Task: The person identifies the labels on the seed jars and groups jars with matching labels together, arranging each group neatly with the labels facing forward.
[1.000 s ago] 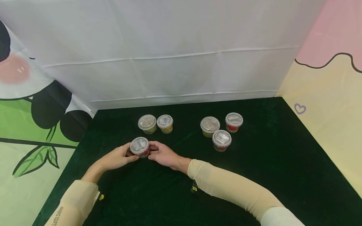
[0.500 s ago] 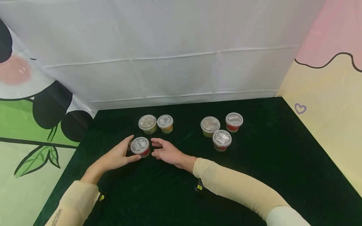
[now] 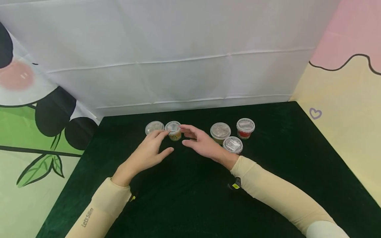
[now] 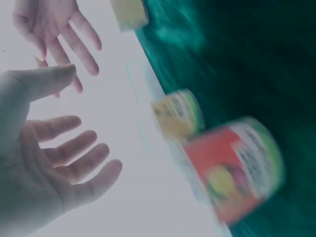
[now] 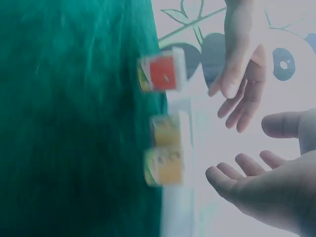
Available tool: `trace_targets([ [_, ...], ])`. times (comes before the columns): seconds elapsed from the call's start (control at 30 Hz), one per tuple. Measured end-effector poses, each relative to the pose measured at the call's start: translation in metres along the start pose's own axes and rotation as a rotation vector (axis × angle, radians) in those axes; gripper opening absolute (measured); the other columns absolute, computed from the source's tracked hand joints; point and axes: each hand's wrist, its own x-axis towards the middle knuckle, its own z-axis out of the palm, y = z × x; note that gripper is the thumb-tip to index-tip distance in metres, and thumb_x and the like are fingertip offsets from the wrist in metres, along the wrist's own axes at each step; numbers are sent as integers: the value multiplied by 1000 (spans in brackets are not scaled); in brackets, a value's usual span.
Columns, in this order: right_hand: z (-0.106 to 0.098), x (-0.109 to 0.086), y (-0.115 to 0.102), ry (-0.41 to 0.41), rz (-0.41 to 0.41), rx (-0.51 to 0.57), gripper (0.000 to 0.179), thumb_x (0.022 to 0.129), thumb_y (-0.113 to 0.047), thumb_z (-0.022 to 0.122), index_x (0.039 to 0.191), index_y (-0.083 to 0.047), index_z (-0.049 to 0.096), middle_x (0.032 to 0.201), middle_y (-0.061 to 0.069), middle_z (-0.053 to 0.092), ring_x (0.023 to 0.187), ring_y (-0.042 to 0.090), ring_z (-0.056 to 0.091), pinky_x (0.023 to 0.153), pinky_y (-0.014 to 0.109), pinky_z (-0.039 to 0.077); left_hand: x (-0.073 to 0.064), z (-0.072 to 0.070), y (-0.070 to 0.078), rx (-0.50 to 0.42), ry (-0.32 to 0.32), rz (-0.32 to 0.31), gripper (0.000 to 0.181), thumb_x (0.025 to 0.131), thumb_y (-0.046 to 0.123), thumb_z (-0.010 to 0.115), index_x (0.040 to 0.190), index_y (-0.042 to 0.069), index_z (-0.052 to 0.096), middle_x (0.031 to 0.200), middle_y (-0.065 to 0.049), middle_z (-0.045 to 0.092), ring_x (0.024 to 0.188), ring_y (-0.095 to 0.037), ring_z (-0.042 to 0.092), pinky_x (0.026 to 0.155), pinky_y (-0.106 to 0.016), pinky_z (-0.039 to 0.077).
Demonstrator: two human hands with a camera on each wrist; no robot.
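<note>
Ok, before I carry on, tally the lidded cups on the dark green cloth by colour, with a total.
Red: 2 (right red cup; left red cup)
Yellow to olive: 3 (yellow cup; right olive cup; left olive cup)
Colour hidden: 1 (front right cup, only its lid shows clearly)
Total: 6

Between left hand (image 3: pixel 146 152) and right hand (image 3: pixel 203 142) lies free room; a yellow tub (image 3: pixel 174 135) stands at its far end.
</note>
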Motion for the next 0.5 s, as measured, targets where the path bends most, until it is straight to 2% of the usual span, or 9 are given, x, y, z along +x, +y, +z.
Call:
trace_targets([
  [0.1,-20,-17,-1,32,-84,-141,57,105,-14,56,157,-10,33,157,14,40,144,32,38,116,52,33,13,7,16,-30,-27,50,63,97,30,71,147,-1,47,144,-21,50,131,-37,49,108,-55,42],
  [0.2,-40,-38,1,81,-121,-312,61,104,-20,61,158,-11,33,158,12,39,145,32,37,116,55,31,26,15,34,-148,-115,70,64,98,32,69,151,4,44,146,-17,49,132,-33,50,108,-52,44],
  [0.3,-59,-61,8,123,-116,-439,70,100,-26,67,158,-11,31,158,14,38,144,34,36,115,58,31,39,27,53,-277,-226,76,67,100,36,65,155,8,38,151,-13,44,135,-29,48,109,-48,43],
  [0.37,-69,-77,15,147,-93,-490,76,97,-29,71,159,-10,30,158,16,36,144,36,35,114,61,31,47,37,64,-327,-284,75,71,101,40,64,157,10,34,155,-11,38,137,-26,46,110,-45,42],
  [0.5,-85,-101,26,198,-53,-549,82,95,-28,74,160,-10,27,159,17,32,145,38,32,114,63,29,61,57,81,-334,-315,95,77,101,41,62,160,8,25,162,-15,23,140,-28,41,113,-45,39],
])
